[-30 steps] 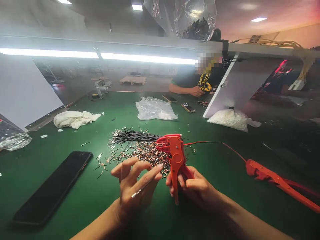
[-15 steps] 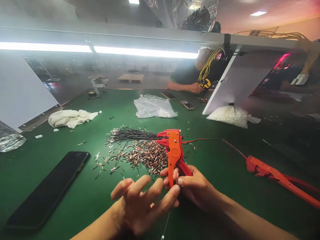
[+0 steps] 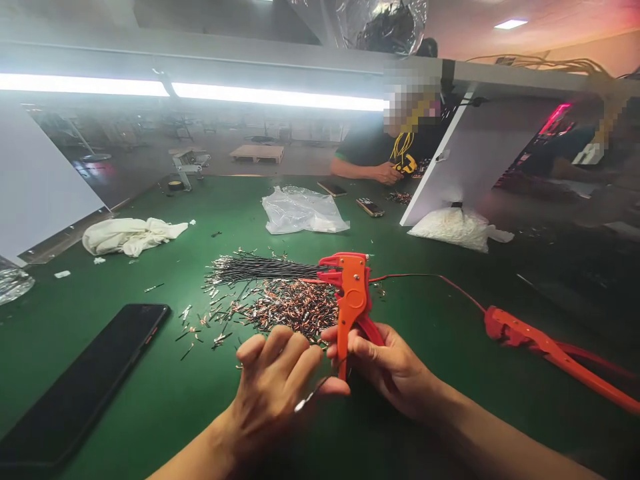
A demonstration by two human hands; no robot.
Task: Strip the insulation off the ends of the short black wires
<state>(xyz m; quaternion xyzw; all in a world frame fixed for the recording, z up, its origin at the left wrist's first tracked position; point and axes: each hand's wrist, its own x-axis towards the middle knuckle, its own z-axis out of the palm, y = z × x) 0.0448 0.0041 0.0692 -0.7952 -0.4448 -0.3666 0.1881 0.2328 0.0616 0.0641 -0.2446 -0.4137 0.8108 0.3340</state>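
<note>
My right hand [image 3: 387, 357] is closed round the handles of an orange and red wire stripper [image 3: 354, 300], which stands upright with its jaws to the left. Close beside it, my left hand [image 3: 275, 373] has its fingers curled and its thumb stretched toward the stripper's handle. A short thin wire [image 3: 320, 387] with a shiny terminal at its near end runs between left thumb and forefinger toward the right thumb. Behind the stripper lies a bundle of black wires [image 3: 265, 268] with metal ends. In front of that bundle is a heap of black and copper wire scraps [image 3: 295, 307].
A large phone [image 3: 90, 380] lies at left. A second orange stripper [image 3: 545, 347] lies at right, with a thin red strip reaching it. Farther back are a white cloth [image 3: 133, 235], a clear plastic bag [image 3: 303, 212] and a bag of white pieces [image 3: 450, 228]. A co-worker's hand [image 3: 389, 173] holds a yellow tool.
My left hand has curled its fingers and drawn slightly away from the right thumb. The wire, earlier hanging down, now slants across the left hand. The right hand still grips the stripper.
</note>
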